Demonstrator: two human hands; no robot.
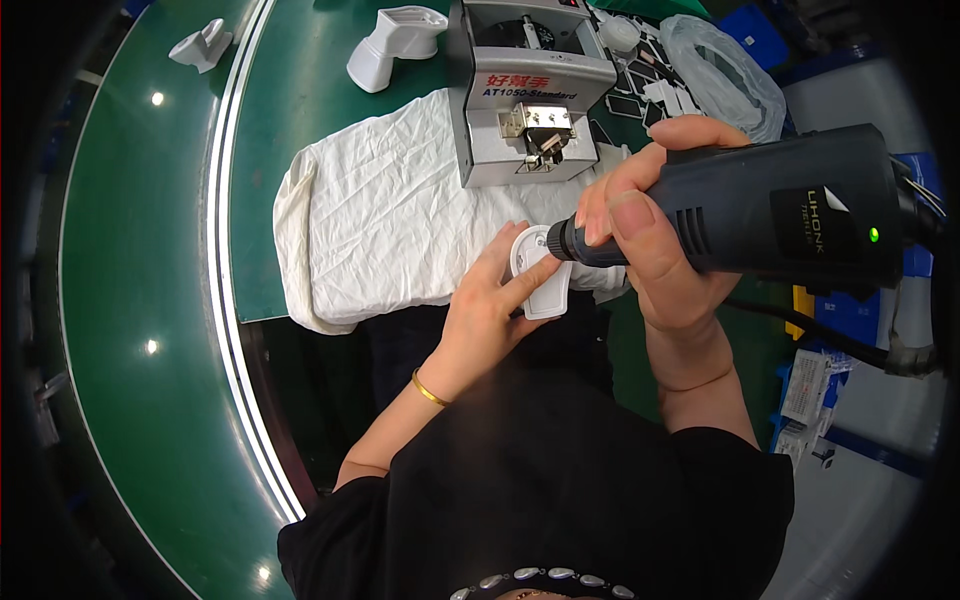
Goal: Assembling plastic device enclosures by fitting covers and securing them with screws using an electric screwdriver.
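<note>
In my right hand (640, 215) is a black electric screwdriver (770, 210) with a small green light lit near its back end. Its nose reaches down to a white plastic part (545, 290), which has a rounded end and a narrower straight end. Fingers of my left hand (490, 295) grip this part from its left side, at the edge of a white cloth (390, 210). The screwdriver's tip meets the rounded end; the bit and any screw under it are hidden.
A grey screw-feeding machine (540, 90) stands just beyond the cloth. Left of it is a white plastic housing (395, 45), and another white piece (202, 46) lies farther left. Small parts (650, 75) and a clear plastic bag (725, 75) lie back right. A cable (820, 340) hangs at right.
</note>
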